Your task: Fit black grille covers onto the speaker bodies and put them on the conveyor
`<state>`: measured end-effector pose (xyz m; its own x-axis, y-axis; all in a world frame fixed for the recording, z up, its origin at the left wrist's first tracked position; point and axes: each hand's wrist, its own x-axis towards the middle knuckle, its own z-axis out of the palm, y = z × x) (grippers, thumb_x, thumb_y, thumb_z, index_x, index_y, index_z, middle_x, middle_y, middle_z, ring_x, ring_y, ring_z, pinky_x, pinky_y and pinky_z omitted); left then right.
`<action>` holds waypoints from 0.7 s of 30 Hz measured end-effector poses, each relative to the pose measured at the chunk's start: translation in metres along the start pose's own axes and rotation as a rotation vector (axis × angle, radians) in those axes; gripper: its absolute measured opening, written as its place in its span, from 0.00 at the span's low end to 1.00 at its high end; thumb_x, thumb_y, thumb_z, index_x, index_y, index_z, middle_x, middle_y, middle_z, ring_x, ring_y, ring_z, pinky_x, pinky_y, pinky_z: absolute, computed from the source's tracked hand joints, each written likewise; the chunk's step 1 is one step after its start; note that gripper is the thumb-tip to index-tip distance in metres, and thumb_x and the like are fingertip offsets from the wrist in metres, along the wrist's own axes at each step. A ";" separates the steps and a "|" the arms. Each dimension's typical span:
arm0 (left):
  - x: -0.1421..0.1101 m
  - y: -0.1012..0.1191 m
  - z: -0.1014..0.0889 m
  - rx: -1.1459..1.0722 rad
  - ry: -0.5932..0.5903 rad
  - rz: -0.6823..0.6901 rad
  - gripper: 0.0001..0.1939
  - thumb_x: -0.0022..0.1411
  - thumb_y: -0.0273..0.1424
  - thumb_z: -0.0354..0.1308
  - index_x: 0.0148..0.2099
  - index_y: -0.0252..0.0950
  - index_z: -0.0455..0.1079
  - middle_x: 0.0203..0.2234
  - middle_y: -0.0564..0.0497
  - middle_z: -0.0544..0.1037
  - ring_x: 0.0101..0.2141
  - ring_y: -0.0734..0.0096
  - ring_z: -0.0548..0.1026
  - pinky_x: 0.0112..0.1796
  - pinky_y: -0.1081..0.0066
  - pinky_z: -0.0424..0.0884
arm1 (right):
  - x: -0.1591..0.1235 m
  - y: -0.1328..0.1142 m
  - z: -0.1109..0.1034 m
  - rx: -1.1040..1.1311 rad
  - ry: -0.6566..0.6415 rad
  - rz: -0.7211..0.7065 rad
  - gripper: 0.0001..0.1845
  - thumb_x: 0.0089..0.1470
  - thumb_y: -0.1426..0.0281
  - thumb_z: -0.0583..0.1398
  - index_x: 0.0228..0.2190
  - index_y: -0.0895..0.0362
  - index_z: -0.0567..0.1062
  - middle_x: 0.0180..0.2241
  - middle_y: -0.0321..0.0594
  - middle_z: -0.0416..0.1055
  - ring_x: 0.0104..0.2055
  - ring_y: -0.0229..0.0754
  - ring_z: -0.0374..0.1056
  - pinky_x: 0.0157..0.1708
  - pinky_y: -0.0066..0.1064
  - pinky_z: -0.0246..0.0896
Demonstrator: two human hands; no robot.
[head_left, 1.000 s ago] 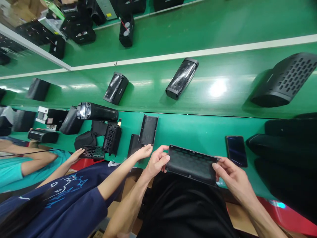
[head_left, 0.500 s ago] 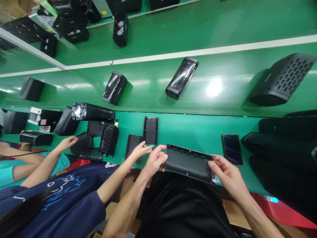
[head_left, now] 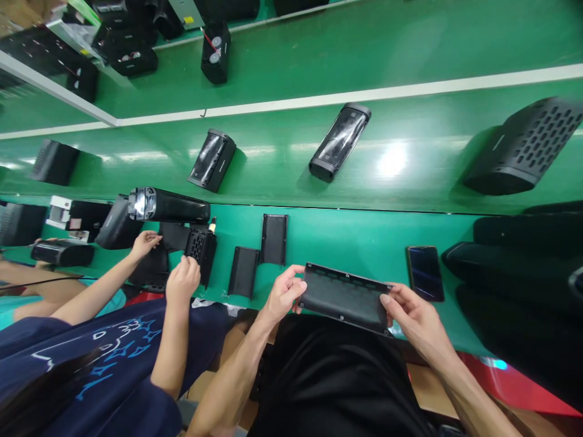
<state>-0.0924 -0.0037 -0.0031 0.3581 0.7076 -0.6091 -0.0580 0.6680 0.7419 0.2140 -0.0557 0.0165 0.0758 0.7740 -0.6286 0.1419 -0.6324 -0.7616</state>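
Note:
A black perforated speaker cover (head_left: 345,298) is held level over my lap, its hollow inner side facing up. Small screw posts show along its rim. My left hand (head_left: 286,292) pinches the cover's left end between thumb and fingers. At the opposite end, my right hand (head_left: 409,309) grips it with the thumb on top. Two similar black covers lie on the green bench to the left, one nearer me (head_left: 243,271) and one farther (head_left: 274,240).
A phone (head_left: 425,273) lies right of my hands, near large black objects (head_left: 510,273). Beyond the bench edge, speakers (head_left: 340,142) stand on the green belt (head_left: 273,164). On the left, a co-worker's hands (head_left: 183,279) are among black speaker parts (head_left: 200,249).
The co-worker's nearer hand has drawn back left from beside my left hand to the black parts. Speakers on the belt have shifted slightly right. My hands hold the cover almost still.

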 end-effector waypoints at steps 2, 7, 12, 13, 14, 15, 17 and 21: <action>0.000 0.001 -0.001 -0.001 0.000 -0.002 0.27 0.64 0.50 0.64 0.54 0.36 0.67 0.19 0.62 0.71 0.12 0.80 0.66 0.13 0.80 0.59 | 0.001 0.001 0.000 -0.006 -0.004 -0.002 0.23 0.60 0.46 0.64 0.39 0.52 0.72 0.22 0.30 0.66 0.24 0.41 0.66 0.30 0.33 0.61; 0.000 0.001 -0.002 0.008 -0.001 0.005 0.27 0.64 0.51 0.63 0.54 0.36 0.66 0.18 0.62 0.69 0.12 0.79 0.66 0.13 0.81 0.59 | 0.002 0.001 0.001 -0.020 -0.005 -0.014 0.23 0.61 0.45 0.63 0.39 0.52 0.72 0.22 0.30 0.66 0.25 0.41 0.66 0.30 0.34 0.62; 0.000 0.000 -0.003 0.019 0.004 -0.005 0.28 0.64 0.51 0.63 0.55 0.36 0.66 0.18 0.62 0.69 0.12 0.79 0.66 0.13 0.81 0.59 | 0.001 -0.002 0.002 -0.025 0.005 -0.018 0.23 0.61 0.45 0.63 0.38 0.52 0.72 0.22 0.31 0.67 0.25 0.41 0.66 0.30 0.34 0.63; 0.000 -0.001 -0.003 0.021 0.007 -0.007 0.29 0.63 0.51 0.63 0.55 0.36 0.66 0.18 0.63 0.69 0.12 0.79 0.66 0.13 0.80 0.59 | 0.001 -0.003 0.002 -0.020 0.008 -0.017 0.23 0.61 0.45 0.63 0.38 0.53 0.73 0.22 0.31 0.67 0.24 0.41 0.66 0.30 0.34 0.63; 0.000 -0.001 -0.003 0.024 0.010 -0.010 0.29 0.63 0.51 0.63 0.55 0.36 0.66 0.18 0.63 0.69 0.12 0.79 0.66 0.13 0.80 0.59 | 0.001 -0.004 0.002 -0.016 0.011 -0.016 0.23 0.60 0.45 0.64 0.38 0.53 0.73 0.21 0.31 0.67 0.24 0.41 0.66 0.29 0.34 0.63; 0.000 -0.001 -0.003 0.026 0.013 -0.013 0.29 0.63 0.51 0.63 0.55 0.36 0.66 0.18 0.63 0.69 0.12 0.79 0.66 0.13 0.80 0.59 | 0.002 -0.005 0.002 -0.015 0.013 -0.014 0.23 0.60 0.45 0.64 0.38 0.53 0.73 0.21 0.31 0.67 0.24 0.41 0.65 0.29 0.34 0.63; 0.000 -0.001 -0.002 0.025 0.018 -0.021 0.29 0.62 0.52 0.63 0.55 0.36 0.65 0.18 0.62 0.70 0.12 0.79 0.66 0.13 0.81 0.59 | 0.002 -0.005 0.002 -0.017 0.016 -0.010 0.23 0.60 0.45 0.64 0.38 0.53 0.73 0.21 0.31 0.67 0.24 0.41 0.65 0.29 0.34 0.62; 0.001 0.000 -0.002 0.008 0.019 -0.024 0.29 0.62 0.51 0.64 0.55 0.36 0.66 0.19 0.62 0.70 0.12 0.80 0.66 0.13 0.81 0.59 | 0.003 -0.003 0.001 -0.009 0.006 0.000 0.23 0.60 0.45 0.64 0.38 0.53 0.74 0.21 0.30 0.68 0.25 0.41 0.65 0.29 0.33 0.61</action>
<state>-0.0942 -0.0027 -0.0044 0.3420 0.6954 -0.6320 -0.0417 0.6831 0.7291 0.2132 -0.0515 0.0170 0.0821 0.7740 -0.6279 0.1508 -0.6324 -0.7598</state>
